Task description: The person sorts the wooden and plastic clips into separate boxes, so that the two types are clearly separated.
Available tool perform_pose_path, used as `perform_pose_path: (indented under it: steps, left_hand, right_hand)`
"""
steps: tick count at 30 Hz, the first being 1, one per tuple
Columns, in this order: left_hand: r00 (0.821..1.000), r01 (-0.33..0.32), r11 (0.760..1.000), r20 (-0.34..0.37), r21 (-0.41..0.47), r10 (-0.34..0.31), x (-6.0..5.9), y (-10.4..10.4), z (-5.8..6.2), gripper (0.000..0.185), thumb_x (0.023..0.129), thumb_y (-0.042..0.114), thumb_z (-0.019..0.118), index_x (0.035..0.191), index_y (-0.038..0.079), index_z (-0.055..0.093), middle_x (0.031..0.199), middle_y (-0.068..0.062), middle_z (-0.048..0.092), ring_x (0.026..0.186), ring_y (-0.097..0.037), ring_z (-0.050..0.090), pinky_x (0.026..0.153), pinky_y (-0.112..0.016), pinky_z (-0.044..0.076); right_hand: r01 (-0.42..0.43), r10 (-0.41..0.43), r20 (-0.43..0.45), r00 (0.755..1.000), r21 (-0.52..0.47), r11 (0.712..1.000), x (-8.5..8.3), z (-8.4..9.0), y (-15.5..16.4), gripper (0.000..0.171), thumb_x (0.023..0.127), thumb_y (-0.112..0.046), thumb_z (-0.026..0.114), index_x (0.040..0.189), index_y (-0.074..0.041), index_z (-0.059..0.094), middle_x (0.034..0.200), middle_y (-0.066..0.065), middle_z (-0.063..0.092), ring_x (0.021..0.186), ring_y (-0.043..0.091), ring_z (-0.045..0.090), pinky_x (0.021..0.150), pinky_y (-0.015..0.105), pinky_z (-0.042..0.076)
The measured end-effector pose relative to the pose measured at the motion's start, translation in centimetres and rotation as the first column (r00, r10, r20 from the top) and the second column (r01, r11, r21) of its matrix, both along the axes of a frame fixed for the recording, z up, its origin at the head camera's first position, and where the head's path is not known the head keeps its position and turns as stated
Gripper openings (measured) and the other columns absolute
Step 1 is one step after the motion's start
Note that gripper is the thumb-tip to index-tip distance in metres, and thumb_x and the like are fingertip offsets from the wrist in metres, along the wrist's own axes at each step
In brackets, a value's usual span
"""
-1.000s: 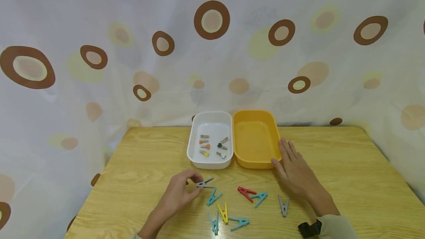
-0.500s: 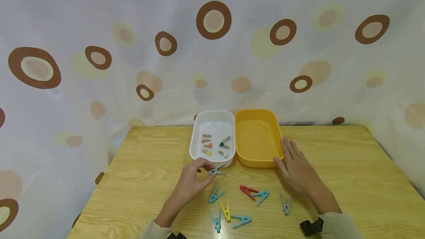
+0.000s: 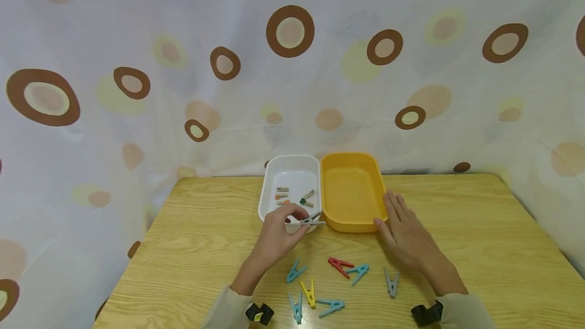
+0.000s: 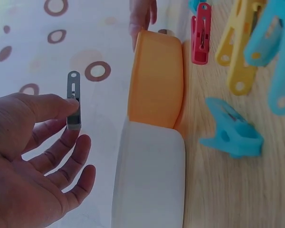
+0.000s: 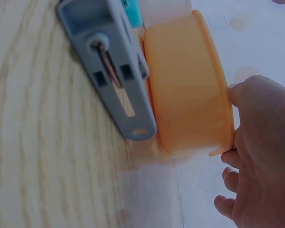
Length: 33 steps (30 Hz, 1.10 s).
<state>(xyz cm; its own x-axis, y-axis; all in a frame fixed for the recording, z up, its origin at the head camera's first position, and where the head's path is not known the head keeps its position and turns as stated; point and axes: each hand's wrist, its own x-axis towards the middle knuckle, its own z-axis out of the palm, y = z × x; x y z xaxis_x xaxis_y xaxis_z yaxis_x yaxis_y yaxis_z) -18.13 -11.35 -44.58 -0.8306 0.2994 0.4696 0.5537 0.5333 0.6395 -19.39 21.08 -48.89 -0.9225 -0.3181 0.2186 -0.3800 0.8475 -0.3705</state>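
Head view, left hand [image 3: 273,237]: fingers clamped in a pinch on a grey plastic clothespin [image 3: 313,222], which we see over the near right corner of a white rectangular plastic tray [image 3: 292,179], close to the adjoining orange-yellow rectangular plastic tray [image 3: 352,192].
Head view, tray rims: our worry is a slip at this spot; a loosened pin could strike the neighbouring rims or drop among the small wooden clothespins [image 3: 282,196].
Head view, since half a second ago: the pinched pin has moved right and farther from us, from the white tray's near edge to that corner; the right hand [image 3: 409,237] has stayed beside the orange-yellow tray, and the loose coloured plastic clothespins [image 3: 311,299] lie unchanged on the wooden desk [image 3: 480,227].
Left wrist view, pinched pin: it is raised above both rims, touching neither; only thumb and fingertips hold it, other fingers spread, so we judge it could pivot or slip.
Right wrist view, orange-yellow rim: the right hand's fingers touch it, spread apart; pressing harder could slide the tray. A wrist bump might shift the second grey plastic clothespin [image 5: 97,66] nearby.
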Motion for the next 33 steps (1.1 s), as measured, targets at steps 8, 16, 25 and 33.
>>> perform_pose_path:
  steps: [8, 16, 25, 33]
  left_hand:
    - [1.0, 0.027, 0.999, -0.014, 0.022, -0.027, -1.7, 1.8, 0.2, 0.015, 0.089, 0.006, 0.08, 0.101, 0.009, 0.072, 0.096, -0.003, 0.071, 0.09, -0.025, 0.068, 0.075, -0.045, 0.055]
    - [0.999, 0.032, 0.999, -0.044, -0.018, -0.033, -3.9, 3.7, 0.5, 0.011, 0.091, 0.009, 0.079, 0.099, 0.008, 0.072, 0.095, -0.003, 0.071, 0.089, -0.023, 0.068, 0.074, -0.036, 0.055]
    - [0.999, 0.042, 0.999, 0.007, -0.027, -0.042, -5.8, 5.7, 0.4, 0.01, 0.092, 0.009, 0.078, 0.101, 0.008, 0.073, 0.098, -0.004, 0.071, 0.091, -0.025, 0.068, 0.075, -0.028, 0.05]
    - [0.998, 0.019, 0.999, 0.062, -0.039, -0.017, -7.3, 7.2, 0.3, 0.01, 0.092, 0.011, 0.079, 0.101, 0.008, 0.074, 0.097, -0.002, 0.072, 0.092, -0.021, 0.068, 0.08, -0.027, 0.052]
  right_hand:
    - [0.001, -0.001, 0.007, 1.0, 0.001, 1.0, 0.1, 0.2, 0.0, 0.074, 0.112, -0.042, 0.037, 0.162, 0.005, 0.01, 0.168, 0.026, 0.011, 0.154, 0.046, 0.012, 0.116, 0.067, 0.022]
    - [0.001, -0.001, 0.012, 1.0, 0.004, 1.0, 0.0, 0.2, 0.0, 0.074, 0.112, -0.042, 0.036, 0.162, 0.005, 0.009, 0.169, 0.025, 0.009, 0.154, 0.045, 0.011, 0.116, 0.067, 0.023]
    - [0.002, -0.002, 0.011, 1.0, 0.005, 1.0, 0.1, 0.3, -0.1, 0.074, 0.112, -0.042, 0.038, 0.162, 0.006, 0.01, 0.169, 0.024, 0.009, 0.154, 0.044, 0.01, 0.117, 0.066, 0.023]
    - [0.008, -0.009, 0.024, 1.0, 0.007, 1.0, -0.1, 0.3, -0.1, 0.075, 0.112, -0.043, 0.036, 0.162, 0.005, 0.009, 0.168, 0.026, 0.01, 0.154, 0.045, 0.01, 0.117, 0.066, 0.022]
